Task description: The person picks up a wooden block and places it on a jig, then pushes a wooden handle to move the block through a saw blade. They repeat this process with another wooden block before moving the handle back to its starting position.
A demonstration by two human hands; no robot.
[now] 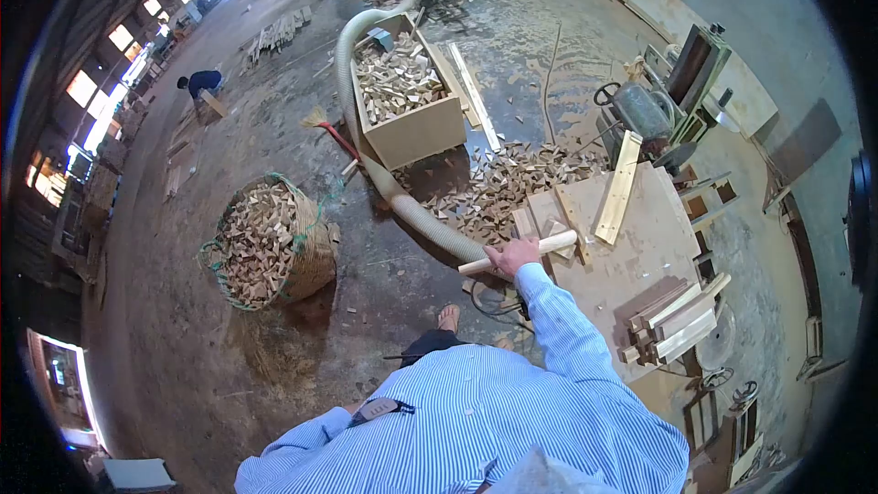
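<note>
My right hand (514,256) is wrapped round a pale wooden stick (560,241), which it holds roughly level over the near left corner of the work table (631,265). Flat wooden pieces (562,206) lie on the table just beyond that hand. A stack of cut wood lengths (672,320) rests on the table to its right. My left sleeve (302,439) is bent low against my body. Only a little skin shows at its cuff, beside a dark lettered object (382,410); the left fingers are hidden.
Wood offcuts (521,185) cover the floor beyond the table. A ribbed hose (416,215) runs past a wooden box (416,133) of offcuts. A full woven basket (311,252) stands left. Machinery (640,110) is at the right; another person (203,82) bends over far left.
</note>
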